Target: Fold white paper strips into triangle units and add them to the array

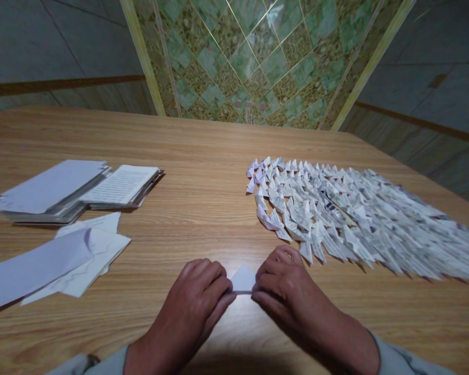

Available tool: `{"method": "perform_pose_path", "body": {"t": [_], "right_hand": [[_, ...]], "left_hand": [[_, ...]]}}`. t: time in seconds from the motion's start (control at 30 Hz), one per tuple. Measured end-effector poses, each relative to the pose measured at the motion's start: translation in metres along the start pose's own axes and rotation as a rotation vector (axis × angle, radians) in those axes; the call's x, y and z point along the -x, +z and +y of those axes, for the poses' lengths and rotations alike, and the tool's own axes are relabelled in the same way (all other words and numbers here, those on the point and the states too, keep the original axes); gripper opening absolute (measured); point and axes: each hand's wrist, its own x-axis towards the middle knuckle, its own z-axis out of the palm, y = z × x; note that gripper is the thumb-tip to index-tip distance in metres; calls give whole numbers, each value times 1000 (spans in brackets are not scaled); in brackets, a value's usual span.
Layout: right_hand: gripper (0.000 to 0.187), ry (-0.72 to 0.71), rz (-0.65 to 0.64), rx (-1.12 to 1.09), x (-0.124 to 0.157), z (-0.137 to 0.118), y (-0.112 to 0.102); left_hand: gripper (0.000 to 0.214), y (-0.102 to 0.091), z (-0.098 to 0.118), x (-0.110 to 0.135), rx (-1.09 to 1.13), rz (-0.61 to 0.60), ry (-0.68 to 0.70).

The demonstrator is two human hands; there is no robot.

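Folded white paper (243, 280) sits between the two hands at the wooden table (195, 219), its peak pointing away from the person and its long axis, along the straight near edge, running left to right. The left hand (201, 291) pinches its left end, the right hand (289, 289) its right end, both grips narrow. Beyond and left of the folded paper, a stack of printed pages (121, 185) shows lines of text too small to read. Beyond and right of it spread boat-like paper folds (336, 213), many bearing print, likewise illegible.
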Motion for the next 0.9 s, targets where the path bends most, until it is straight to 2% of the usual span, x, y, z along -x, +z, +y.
{"method": "perform_pose_path", "body": {"t": [0.1, 0.37, 0.67, 0.9], "right_hand": [[24, 54, -27, -24, 1, -1, -4], [19, 144, -49, -35, 6, 0, -4], [15, 241, -50, -59, 4, -1, -1], [17, 276, -19, -81, 4, -3, -2]], "left_hand": [[23, 0, -1, -1, -2, -15, -25], [25, 0, -3, -1, -18, -28, -39], [16, -2, -8, -3, 85, -98, -102], [19, 1, -11, -5, 22, -90, -123]]}}
